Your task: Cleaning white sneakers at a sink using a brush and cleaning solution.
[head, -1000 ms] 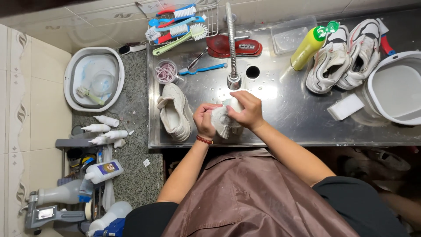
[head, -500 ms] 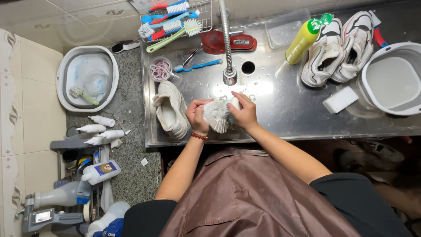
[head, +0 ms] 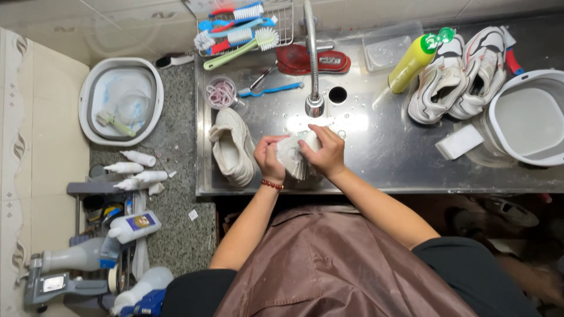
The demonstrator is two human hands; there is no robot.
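A white sneaker [head: 294, 159] is gripped between both hands over the steel sink counter [head: 376, 152], just below the tap [head: 312, 88]. My left hand [head: 268, 158], with a red bead bracelet at the wrist, clasps its left side. My right hand [head: 324, 151] wraps over its right side and top. A second white sneaker [head: 232, 148] lies on its side on the counter, just left of my left hand. Most of the held shoe is hidden by my fingers.
A wire rack of brushes [head: 241, 29], a red insole [head: 314, 60], a cup of pink laces [head: 221, 94], a yellow-green bottle [head: 414, 60], a pair of white sneakers [head: 461, 76], a white sponge block [head: 459, 142] and a grey basin [head: 526, 117] sit around. A floor basin [head: 120, 100] and bottles [head: 135, 226] lie left.
The view has shifted slightly. Both hands keep hold of the sneaker and have turned it a little between them, staying under the tap.
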